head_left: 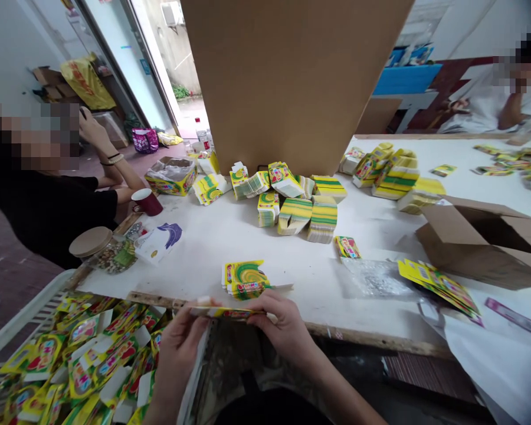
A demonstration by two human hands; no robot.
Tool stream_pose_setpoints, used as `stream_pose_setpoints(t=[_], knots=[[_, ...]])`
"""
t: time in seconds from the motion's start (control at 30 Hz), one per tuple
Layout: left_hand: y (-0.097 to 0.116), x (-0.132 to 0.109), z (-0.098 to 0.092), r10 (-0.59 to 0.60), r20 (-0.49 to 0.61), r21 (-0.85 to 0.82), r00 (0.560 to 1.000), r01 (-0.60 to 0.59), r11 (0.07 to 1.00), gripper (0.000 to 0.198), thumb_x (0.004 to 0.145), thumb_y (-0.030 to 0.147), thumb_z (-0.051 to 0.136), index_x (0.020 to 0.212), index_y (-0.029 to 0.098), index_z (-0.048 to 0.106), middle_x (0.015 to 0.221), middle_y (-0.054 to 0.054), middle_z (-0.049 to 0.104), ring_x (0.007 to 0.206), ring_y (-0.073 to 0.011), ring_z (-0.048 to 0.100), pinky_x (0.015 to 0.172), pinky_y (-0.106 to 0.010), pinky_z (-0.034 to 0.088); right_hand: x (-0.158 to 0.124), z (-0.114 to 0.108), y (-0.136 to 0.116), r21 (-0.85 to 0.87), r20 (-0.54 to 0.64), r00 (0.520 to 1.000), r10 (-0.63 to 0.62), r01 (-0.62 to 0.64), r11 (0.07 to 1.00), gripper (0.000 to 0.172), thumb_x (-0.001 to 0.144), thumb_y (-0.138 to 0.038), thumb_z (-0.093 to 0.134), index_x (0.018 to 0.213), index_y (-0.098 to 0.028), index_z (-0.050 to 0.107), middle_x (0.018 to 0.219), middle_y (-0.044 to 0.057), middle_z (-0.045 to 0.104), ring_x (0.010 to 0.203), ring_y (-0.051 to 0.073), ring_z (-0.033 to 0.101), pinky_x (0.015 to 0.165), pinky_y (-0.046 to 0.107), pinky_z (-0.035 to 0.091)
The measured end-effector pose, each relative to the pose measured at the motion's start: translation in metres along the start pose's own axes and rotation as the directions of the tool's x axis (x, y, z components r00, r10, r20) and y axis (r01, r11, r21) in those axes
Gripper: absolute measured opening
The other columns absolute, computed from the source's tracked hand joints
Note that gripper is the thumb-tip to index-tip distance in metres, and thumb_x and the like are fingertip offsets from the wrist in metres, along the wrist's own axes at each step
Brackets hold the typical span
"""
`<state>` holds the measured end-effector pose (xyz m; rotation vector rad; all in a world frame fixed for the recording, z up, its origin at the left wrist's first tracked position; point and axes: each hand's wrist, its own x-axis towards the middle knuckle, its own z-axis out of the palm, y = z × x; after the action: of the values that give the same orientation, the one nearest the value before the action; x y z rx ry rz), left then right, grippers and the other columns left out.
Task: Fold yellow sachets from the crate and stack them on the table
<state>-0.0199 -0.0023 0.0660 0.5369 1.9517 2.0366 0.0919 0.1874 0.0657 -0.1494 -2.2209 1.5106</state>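
Between my two hands, just over the table's front edge, is a flat yellow and green printed carton [223,313], seen nearly edge-on. My left hand [183,336] pinches its left end, where a white flap sticks up. The right end is gripped by my right hand [281,321], thumb below and fingers on top. Right behind my hands lies a small stack of flat cartons [245,278] on the white table [194,242]. At lower left, a white plastic basket [24,304] holds many similar cartons [92,360], some with white flaps showing.
Bundled carton stacks [294,212] stand mid-table before a tall cardboard sheet [287,82]. To the right are an open cardboard box [464,248] and a clear plastic bag [376,277]. A jar [110,254] and a maroon mug [148,203] stand left, near a seated person [48,200].
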Motion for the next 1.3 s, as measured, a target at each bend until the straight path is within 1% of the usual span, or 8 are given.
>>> stream_pose_setpoints(t=[0.17, 0.27, 0.43, 0.6, 0.73, 1.07, 1.17, 1.3], knots=[[0.035, 0.008, -0.013, -0.017, 0.332, 0.308, 0.943, -0.092, 0.947, 0.089, 0.057, 0.059, 0.079, 0.133, 0.024, 0.046, 0.135, -0.013, 0.053, 0.125, -0.0355, 0.047, 0.104, -0.046, 0.040, -0.006, -0.005, -0.002, -0.346, 0.130, 0.960, -0.246, 0.277, 0.897, 0.021, 0.090, -0.014, 0.051, 0.098, -0.025, 0.068, 0.083, 0.005, 0.063, 0.082, 0.019, 0.052, 0.074, 0.034, 0.043], [0.031, 0.005, 0.010, -0.231, 0.462, 0.581, 0.856, -0.095, 0.809, 0.060, 0.059, 0.038, 0.083, 0.112, 0.022, 0.058, 0.112, -0.009, 0.066, 0.105, -0.0337, 0.060, 0.091, -0.045, 0.048, -0.010, -0.001, -0.011, -0.324, 0.144, 0.941, -0.305, 0.336, 0.884, 0.030, 0.089, -0.016, 0.055, 0.115, -0.029, 0.060, 0.096, 0.005, 0.062, 0.091, 0.021, 0.053, 0.083, 0.039, 0.043], [-0.002, -0.006, 0.031, -0.079, 0.285, 0.717, 0.955, -0.158, 0.679, 0.063, 0.071, 0.041, 0.070, 0.122, 0.017, 0.042, 0.114, -0.015, 0.062, 0.103, -0.0326, 0.061, 0.088, -0.047, 0.049, -0.019, 0.000, -0.009, 0.073, -0.316, 0.947, 0.056, -0.034, 0.997, 0.054, 0.085, -0.029, 0.061, 0.134, -0.024, 0.038, 0.113, 0.010, 0.054, 0.105, 0.023, 0.052, 0.094, 0.042, 0.043], [-0.016, -0.020, 0.036, 0.066, 0.353, 0.706, 0.933, -0.312, 0.636, 0.067, 0.080, 0.041, 0.061, 0.131, 0.017, 0.026, 0.115, -0.017, 0.059, 0.100, -0.0318, 0.062, 0.082, -0.046, 0.052, -0.021, 0.018, -0.006, 0.617, 0.084, 0.943, 0.321, -0.302, 0.727, 0.041, 0.089, -0.046, 0.052, 0.122, -0.022, 0.052, 0.117, 0.008, 0.061, 0.112, 0.023, 0.056, 0.099, 0.041, 0.044], [-0.014, -0.024, 0.044, 0.099, 0.389, 0.698, 0.916, -0.363, 0.618, 0.060, 0.079, 0.028, 0.060, 0.129, 0.022, 0.026, 0.118, -0.015, 0.056, 0.099, -0.0297, 0.063, 0.078, -0.041, 0.053, -0.016, 0.032, -0.013, 0.676, 0.135, 0.872, 0.470, -0.428, 0.600, 0.036, 0.080, -0.038, 0.064, 0.111, -0.020, 0.060, 0.112, 0.007, 0.065, 0.109, 0.024, 0.059, 0.098, 0.040, 0.045], [-0.018, -0.014, 0.043, -0.081, 0.463, 0.662, 0.883, -0.283, 0.694, 0.065, 0.074, 0.021, 0.059, 0.127, 0.022, 0.022, 0.111, -0.014, 0.058, 0.095, -0.0317, 0.062, 0.076, -0.045, 0.052, -0.017, 0.022, 0.005, 0.237, 0.119, 0.987, 0.109, -0.135, 0.962, 0.077, 0.081, -0.048, 0.064, 0.145, -0.019, 0.033, 0.147, 0.014, 0.038, 0.136, 0.027, 0.035, 0.114, 0.045, 0.026], [-0.026, -0.011, 0.045, 0.017, 0.447, 0.615, 0.894, -0.321, 0.721, 0.054, 0.075, 0.021, 0.056, 0.124, 0.019, 0.033, 0.119, -0.018, 0.051, 0.109, -0.0341, 0.057, 0.089, -0.050, 0.049, -0.020, 0.024, 0.005, 0.073, 0.246, 0.969, 0.040, -0.059, 0.996, 0.068, 0.088, -0.030, 0.056, 0.148, -0.022, 0.024, 0.154, 0.011, 0.027, 0.142, 0.024, 0.025, 0.115, 0.043, 0.025], [-0.026, -0.015, 0.042, 0.092, 0.299, 0.643, 0.950, -0.272, 0.716, 0.052, 0.075, 0.024, 0.058, 0.120, 0.018, 0.033, 0.117, -0.017, 0.049, 0.106, -0.0315, 0.058, 0.087, -0.049, 0.051, -0.019, 0.029, 0.008, 0.059, 0.088, 0.994, 0.058, -0.063, 0.996, 0.052, 0.090, -0.011, 0.040, 0.140, -0.027, 0.043, 0.144, 0.008, 0.044, 0.135, 0.019, 0.039, 0.113, 0.040, 0.032]])
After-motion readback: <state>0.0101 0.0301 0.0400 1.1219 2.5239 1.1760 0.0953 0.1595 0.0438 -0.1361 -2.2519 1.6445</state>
